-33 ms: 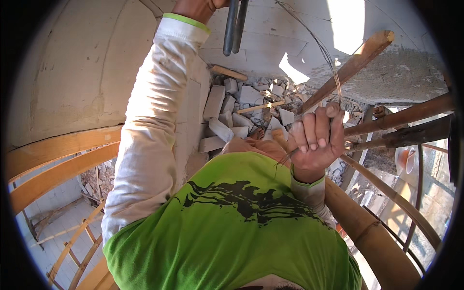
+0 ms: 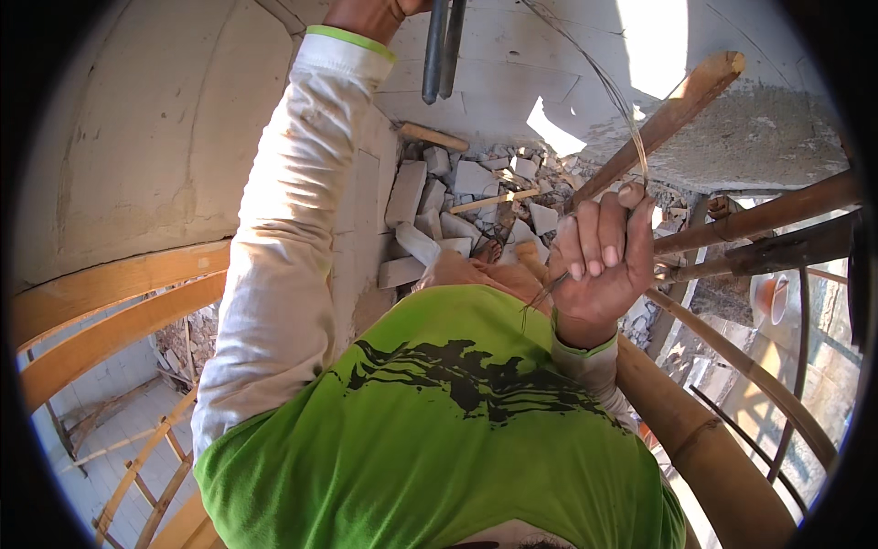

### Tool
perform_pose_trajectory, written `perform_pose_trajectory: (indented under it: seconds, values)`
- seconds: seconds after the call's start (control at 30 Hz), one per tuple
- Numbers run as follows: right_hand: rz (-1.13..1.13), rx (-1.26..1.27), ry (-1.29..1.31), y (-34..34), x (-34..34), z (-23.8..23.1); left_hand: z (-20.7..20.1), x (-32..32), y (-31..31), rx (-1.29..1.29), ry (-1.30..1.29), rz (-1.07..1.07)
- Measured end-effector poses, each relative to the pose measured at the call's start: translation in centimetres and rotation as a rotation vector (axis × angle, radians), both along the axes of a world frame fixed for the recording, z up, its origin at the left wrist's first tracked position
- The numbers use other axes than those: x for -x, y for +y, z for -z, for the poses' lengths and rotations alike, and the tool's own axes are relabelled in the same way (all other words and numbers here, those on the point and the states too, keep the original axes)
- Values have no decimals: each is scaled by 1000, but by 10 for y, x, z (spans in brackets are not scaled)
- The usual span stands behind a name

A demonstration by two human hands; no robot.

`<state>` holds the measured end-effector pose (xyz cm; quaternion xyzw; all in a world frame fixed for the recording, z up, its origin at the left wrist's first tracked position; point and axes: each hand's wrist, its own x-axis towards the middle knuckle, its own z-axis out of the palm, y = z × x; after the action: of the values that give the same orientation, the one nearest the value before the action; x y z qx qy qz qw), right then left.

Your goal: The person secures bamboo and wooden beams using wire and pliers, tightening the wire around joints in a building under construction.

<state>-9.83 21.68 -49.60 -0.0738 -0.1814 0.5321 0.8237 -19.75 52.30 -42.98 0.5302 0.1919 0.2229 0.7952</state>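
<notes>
At the top edge my left hand (image 2: 370,16) is partly cut off by the frame. Its curled fingers reach the dark metal handles of what look like pincers (image 2: 443,55); the tool's head is out of view. My right hand (image 2: 604,258), right of the middle, is closed around a bundle of thin wires (image 2: 608,87). The long part of the bundle rises from the fingertips and curves to the upper left. Short wire tails (image 2: 540,297) stick out on the other side of this hand, in front of my green shirt.
Broken blocks and rubble (image 2: 476,178) lie on the floor below, against pale block walls. A wooden post (image 2: 668,119) slants up at the right. Wooden poles (image 2: 764,215) and a thick beam (image 2: 695,430) stand close on my right. Curved planks (image 2: 119,284) cross at the left.
The wires in my right hand have shifted a little, and their short tails now hang lower. My left arm has barely moved.
</notes>
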Motion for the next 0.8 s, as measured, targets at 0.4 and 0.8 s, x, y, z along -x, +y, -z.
perform_pose_trajectory:
  seconds: [0.4,0.8]
  values:
    - [74,814,-992,33,-15,50,-100,-15,-62,-289,-133,82]
    - [778,289,-434,29,-43,-77,-234,-60,-34,-617,-531,-125]
